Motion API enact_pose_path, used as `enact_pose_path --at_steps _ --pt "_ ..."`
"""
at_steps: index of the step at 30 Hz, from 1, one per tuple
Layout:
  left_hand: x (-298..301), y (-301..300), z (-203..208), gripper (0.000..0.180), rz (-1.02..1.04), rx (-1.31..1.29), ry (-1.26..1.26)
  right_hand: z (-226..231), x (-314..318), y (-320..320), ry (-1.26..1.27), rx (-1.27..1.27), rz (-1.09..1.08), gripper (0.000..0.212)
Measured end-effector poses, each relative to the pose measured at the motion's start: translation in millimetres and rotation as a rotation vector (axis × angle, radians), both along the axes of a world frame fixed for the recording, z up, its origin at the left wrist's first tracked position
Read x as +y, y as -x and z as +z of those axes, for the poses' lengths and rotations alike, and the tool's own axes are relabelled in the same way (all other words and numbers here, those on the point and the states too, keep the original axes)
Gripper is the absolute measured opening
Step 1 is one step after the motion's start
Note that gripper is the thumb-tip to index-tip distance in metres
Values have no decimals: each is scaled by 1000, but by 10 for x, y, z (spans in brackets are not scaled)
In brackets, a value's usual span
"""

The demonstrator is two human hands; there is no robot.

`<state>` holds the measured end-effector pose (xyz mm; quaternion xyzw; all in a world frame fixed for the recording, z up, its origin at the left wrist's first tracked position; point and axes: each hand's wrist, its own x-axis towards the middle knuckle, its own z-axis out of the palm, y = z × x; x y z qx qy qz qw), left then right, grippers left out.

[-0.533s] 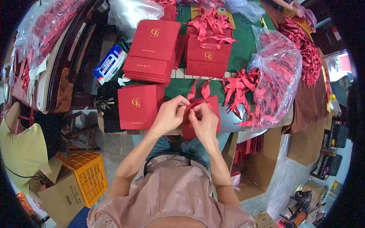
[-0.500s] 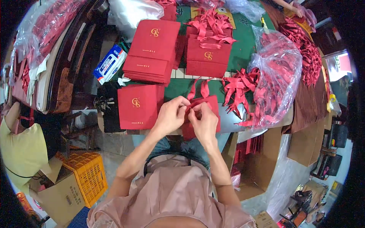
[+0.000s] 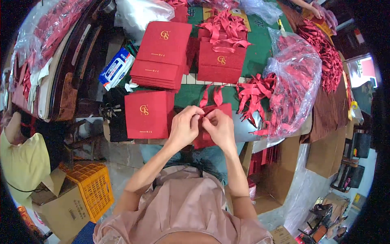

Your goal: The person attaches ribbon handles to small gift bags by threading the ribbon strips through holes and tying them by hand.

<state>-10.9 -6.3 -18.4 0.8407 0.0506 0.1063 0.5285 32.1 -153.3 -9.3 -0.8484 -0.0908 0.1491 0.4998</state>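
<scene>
My left hand [image 3: 186, 126] and my right hand [image 3: 219, 129] meet over a small red paper bag [image 3: 222, 109] at the table's near edge. Both are closed, thumbs and forefingers pinching at the bag; the exact spot between the fingertips is hidden. Two short red ribbons [image 3: 218, 96] lie on the green tabletop just beyond it. To the left of my left hand rests a flat red bag with a gold emblem [image 3: 148, 116]. Farther back stand a stack of flat red bags [image 3: 160, 53] and a pile of bags with ribbon handles [image 3: 221, 67].
Loose red ribbons [image 3: 254, 94] and a clear plastic bag full of ribbons [image 3: 294, 81] lie on the right. A wipes packet [image 3: 117, 68] and keys [image 3: 110, 110] sit at left. Below are a yellow crate [image 3: 95, 187] and an open cardboard box [image 3: 278, 179]. Another person's arm [image 3: 306, 6] shows at far right.
My hands stay over the same bag with only small finger movements. My right hand's fingers have shifted slightly at the bag. The whole view has moved a little.
</scene>
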Motion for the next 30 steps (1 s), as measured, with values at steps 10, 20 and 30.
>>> enact_pose_path --at_steps 10,20,30 --pt "71 -28 9 12 -64 43 21 -109 101 153 123 -408 -19 12" --pt "120 -26 -29 15 -79 115 -165 -47 47 183 85 -257 -1 12" --pt "208 -37 -32 13 -166 191 -23 -84 60 167 -24 -201 -29 12"
